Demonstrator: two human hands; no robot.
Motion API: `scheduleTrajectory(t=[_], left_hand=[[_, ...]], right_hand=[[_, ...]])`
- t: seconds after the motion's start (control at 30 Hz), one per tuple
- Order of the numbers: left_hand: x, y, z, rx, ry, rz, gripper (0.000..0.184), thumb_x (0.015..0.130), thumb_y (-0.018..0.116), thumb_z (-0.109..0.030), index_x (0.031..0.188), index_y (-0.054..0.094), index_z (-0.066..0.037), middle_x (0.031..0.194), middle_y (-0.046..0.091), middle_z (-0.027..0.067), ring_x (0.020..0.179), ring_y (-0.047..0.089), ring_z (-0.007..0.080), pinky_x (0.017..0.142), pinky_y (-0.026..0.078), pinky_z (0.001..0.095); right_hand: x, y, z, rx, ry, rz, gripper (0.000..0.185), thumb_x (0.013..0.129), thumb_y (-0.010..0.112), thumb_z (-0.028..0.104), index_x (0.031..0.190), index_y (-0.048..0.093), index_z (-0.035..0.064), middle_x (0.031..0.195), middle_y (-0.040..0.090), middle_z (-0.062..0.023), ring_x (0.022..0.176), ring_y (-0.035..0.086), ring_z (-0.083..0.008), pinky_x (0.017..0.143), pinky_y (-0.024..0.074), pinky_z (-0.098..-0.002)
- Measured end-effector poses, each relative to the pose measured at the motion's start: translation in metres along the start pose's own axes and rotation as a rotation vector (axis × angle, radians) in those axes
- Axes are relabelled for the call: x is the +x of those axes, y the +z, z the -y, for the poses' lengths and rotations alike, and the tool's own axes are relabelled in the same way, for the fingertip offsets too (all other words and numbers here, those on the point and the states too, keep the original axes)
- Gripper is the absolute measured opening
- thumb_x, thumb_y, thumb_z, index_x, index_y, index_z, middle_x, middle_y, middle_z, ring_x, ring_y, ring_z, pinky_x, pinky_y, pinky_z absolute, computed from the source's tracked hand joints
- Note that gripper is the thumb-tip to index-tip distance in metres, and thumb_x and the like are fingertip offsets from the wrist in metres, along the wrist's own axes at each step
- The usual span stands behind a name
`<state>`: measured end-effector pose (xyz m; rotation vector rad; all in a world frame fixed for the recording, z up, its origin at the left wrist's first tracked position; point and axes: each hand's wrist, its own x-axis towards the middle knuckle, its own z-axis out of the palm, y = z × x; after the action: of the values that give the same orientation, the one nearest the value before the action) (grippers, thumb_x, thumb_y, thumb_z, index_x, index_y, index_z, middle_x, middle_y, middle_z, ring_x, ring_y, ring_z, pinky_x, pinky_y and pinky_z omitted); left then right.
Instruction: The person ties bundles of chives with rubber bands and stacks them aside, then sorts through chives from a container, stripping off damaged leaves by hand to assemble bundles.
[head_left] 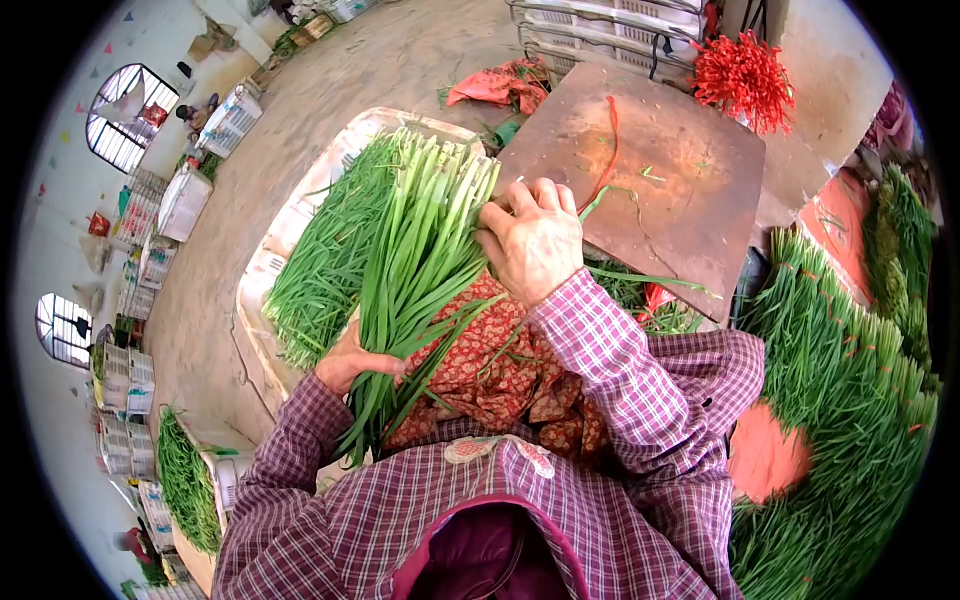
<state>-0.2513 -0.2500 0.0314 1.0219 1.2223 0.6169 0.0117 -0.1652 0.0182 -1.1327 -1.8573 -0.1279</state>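
Note:
A thick bunch of long green stalks with pale ends (425, 215) lies over my lap and the edge of a white crate (262, 262). My left hand (355, 362) is wrapped round the leafy lower part of this bunch. Beside the pale ends, on their right, my right hand (533, 235) is closed with the fingers curled; what it pinches, if anything, is hidden. More green stalks (325, 255) fill the crate. A red tie (611, 140) and a few loose green leaves lie on a brown board (690, 215) to the right of my right hand.
Many tied green bundles (840, 350) are piled on the right. A cluster of red ties (744, 82) hangs behind the board, near stacked white crates (620, 30). A red cloth (500, 86) lies on the floor. Further crates (230, 122) line the left wall, with another person (194, 115) there.

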Motion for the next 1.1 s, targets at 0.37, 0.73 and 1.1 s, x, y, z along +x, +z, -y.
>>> scheduleTrajectory(t=[0.37,0.73,1.1], left_hand=[[0.001,-0.028,0.016,-0.029,-0.061,0.154,0.082,0.061,0.074,0.005,0.134,0.039,-0.001,0.107,0.062,0.0138,0.089,0.063,0.0207,0.072,0.054,0.033],[0.0,-0.049,0.034,-0.001,0.008,0.117,0.072,0.059,0.074,0.004,0.125,0.046,0.003,0.089,0.063,0.0146,0.07,0.062,0.0221,0.062,0.05,0.0342],[0.0,-0.031,0.028,-0.027,0.022,0.179,0.067,0.061,0.074,0.001,0.123,0.05,0.007,0.074,0.063,0.0152,0.055,0.06,0.0234,0.048,0.048,0.0334]], right_hand=[[-0.009,-0.022,-0.078,-0.317,0.265,0.02,0.012,0.081,0.066,0.025,0.087,0.059,0.0172,0.068,0.061,-0.0075,0.063,0.063,-0.0273,0.055,0.0509,-0.0422],[-0.006,-0.068,-0.062,-0.316,0.167,0.035,0.013,0.076,0.068,0.021,0.088,0.069,0.018,0.088,0.06,-0.0023,0.091,0.058,-0.0223,0.086,0.0438,-0.0379],[0.011,-0.025,-0.01,0.224,0.0,-0.024,0.037,0.063,0.075,0.012,0.097,0.06,0.0143,0.101,0.054,-0.0043,0.103,0.05,-0.0273,0.094,0.0359,-0.0438]])
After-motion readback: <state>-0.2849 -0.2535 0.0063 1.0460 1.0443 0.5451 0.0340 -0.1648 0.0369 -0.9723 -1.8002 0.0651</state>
